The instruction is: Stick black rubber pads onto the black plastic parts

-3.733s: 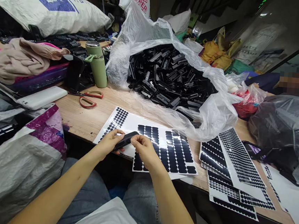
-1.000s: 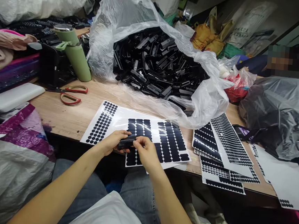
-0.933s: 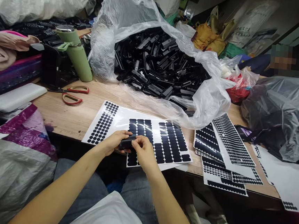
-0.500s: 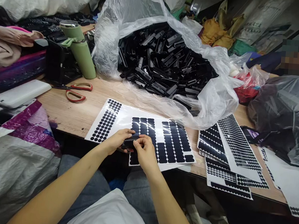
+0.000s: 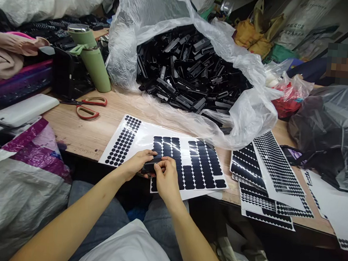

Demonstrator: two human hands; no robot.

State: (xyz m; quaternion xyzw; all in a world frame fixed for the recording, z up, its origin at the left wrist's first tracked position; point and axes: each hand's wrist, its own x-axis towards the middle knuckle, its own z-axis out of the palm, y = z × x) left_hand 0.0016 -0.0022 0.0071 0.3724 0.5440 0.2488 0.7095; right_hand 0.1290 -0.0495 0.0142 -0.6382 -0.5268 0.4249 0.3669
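Between my two hands, at the table's front edge, is a small black plastic piece (image 5: 149, 167). My left hand (image 5: 139, 163) grips it from the left, fingers wrapped round its end. The fingers of my right hand (image 5: 166, 176) are pinched at its right end; whether a sticker is between them I cannot make out. Just beyond and under my hands lies a white sheet of black oblong stickers (image 5: 199, 165), with some spaces bare. A sheet of round black stickers (image 5: 122, 140) lies to its left. Behind them, a big clear plastic bag (image 5: 242, 112) gapes around many black plastic pieces (image 5: 188, 73).
Red-handled scissors (image 5: 87, 108), a green flask (image 5: 96, 65) and a white power bank-like block (image 5: 25, 109) are on the left. More sticker sheets (image 5: 276, 176) overlap at the right edge, beside a grey plastic bag (image 5: 332, 132). Another person (image 5: 313, 71) is at the far right.
My right hand has shifted very slightly left against the black piece. My left hand keeps its grip, and the view has tilted a little.
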